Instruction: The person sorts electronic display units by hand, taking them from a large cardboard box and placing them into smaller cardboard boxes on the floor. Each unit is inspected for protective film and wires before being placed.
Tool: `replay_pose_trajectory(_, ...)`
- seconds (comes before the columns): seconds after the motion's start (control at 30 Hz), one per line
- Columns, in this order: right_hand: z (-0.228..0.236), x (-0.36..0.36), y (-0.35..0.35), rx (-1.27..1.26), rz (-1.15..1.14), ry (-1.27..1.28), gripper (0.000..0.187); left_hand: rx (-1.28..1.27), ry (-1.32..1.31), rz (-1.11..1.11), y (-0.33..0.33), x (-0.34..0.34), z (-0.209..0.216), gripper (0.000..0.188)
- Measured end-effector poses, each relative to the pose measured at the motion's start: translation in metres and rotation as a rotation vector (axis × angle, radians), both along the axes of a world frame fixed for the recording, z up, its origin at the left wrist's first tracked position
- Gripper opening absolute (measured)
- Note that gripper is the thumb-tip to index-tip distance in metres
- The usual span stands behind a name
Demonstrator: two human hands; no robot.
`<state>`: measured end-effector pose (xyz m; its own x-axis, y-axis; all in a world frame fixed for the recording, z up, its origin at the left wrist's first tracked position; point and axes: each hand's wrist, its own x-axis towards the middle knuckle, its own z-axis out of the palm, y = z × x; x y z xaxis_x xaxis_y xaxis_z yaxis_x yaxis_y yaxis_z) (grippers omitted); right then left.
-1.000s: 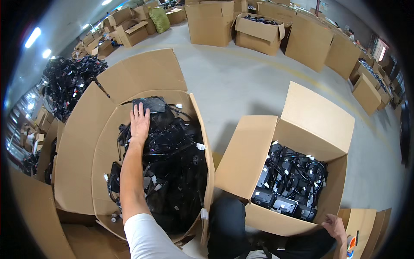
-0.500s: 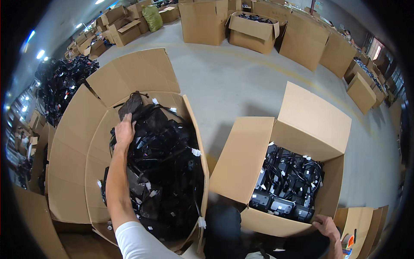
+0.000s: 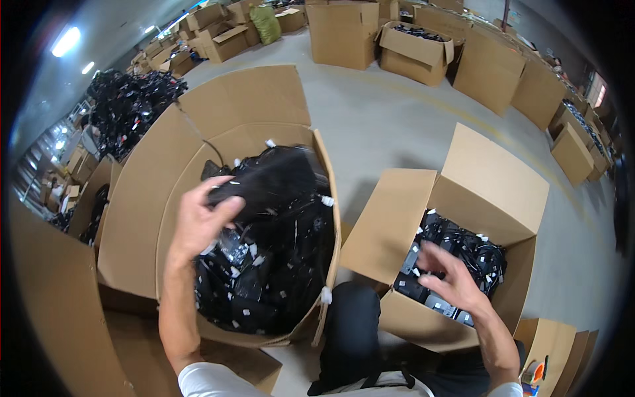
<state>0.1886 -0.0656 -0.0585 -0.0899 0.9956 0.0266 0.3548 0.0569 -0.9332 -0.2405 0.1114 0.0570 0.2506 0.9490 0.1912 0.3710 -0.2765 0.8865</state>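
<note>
My left hand grips one end of a black plastic-wrapped item, smeared by motion, lifted over the large carton on the left. Below it lies a heap of black bagged parts with white connectors on cables. Over the smaller open carton on the right hovers my right hand, thumb and fingers apart and nothing in them. Inside that carton, rows of black power adapters lie with coiled cables and white plugs; my right hand covers part of them.
A big pile of black cabled parts rises behind the left carton. Several tall cartons line the far side, near a green sack. At lower right, a tape roll sits by another carton. My knee is between the two cartons.
My left hand has raised a black wrapped item from the heap and drawn it nearer. My right hand has left the carton's near edge and moved over its contents. The view has shifted left.
</note>
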Motion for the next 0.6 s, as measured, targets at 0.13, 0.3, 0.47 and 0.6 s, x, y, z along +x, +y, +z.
replay_pose_trajectory(0.13, 0.045, -0.094, 0.043, 0.255, 0.081, 0.568, 0.064, -0.123, 0.231, -0.428, -0.049, 0.069, 0.001, 0.037)
replay_pose_trajectory(0.3, 0.034, -0.078, 0.014, -0.219, -0.055, 0.501, 0.046, -0.251, -0.24, -0.199, 0.007, 0.02, -0.062, 0.042)
replay_pose_trajectory(0.47, 0.023, -0.01, -0.028, -0.024, -0.417, 0.752, 0.061, 0.015, 0.538, 0.091, 0.047, -0.047, -0.21, 0.051)
replay_pose_trajectory(0.6, 0.009, 0.028, -0.056, 0.139, -0.486, 0.676, 0.059, -0.145, 0.42, 0.237, 0.058, -0.066, -0.21, 0.034)
